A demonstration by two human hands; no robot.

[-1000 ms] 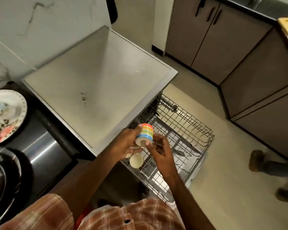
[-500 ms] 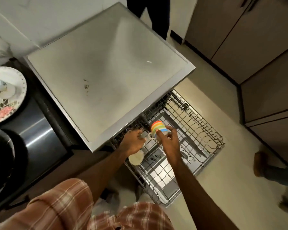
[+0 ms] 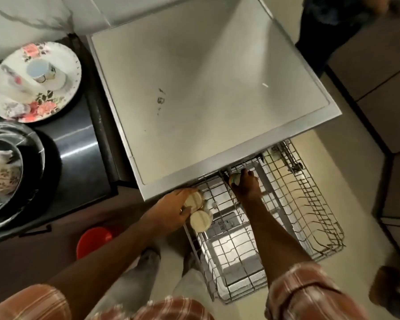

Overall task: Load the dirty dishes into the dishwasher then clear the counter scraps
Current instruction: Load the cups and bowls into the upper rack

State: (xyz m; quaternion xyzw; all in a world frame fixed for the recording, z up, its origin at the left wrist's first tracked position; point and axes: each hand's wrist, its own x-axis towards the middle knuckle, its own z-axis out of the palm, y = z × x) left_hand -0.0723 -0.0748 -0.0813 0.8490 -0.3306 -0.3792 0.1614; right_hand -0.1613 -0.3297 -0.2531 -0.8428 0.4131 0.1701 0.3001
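The dishwasher's wire rack (image 3: 314, 218) is pulled out below the steel dishwasher top (image 3: 206, 88). My right hand (image 3: 246, 185) reaches deep into the rack near the machine's front edge and grips the rainbow-striped cup (image 3: 234, 179), mostly hidden by my fingers. My left hand (image 3: 173, 210) is at the rack's left edge, closed on a cream cup (image 3: 193, 199) turned bottom up. A second cream cup (image 3: 200, 220) sits upside down in the rack right beside it.
On the dark counter at left stands a floral plate (image 3: 46, 105) with a small cup and saucer (image 3: 41, 70). Below it are stacked dark plates and a patterned bowl (image 3: 0, 181). A red bin (image 3: 94, 241) is on the floor. Another person's feet (image 3: 388, 285) stand at right.
My right hand carried the striped cup down and deeper into the rack. My left hand moved to the rack's left edge with a cream cup. The camera tipped further down.
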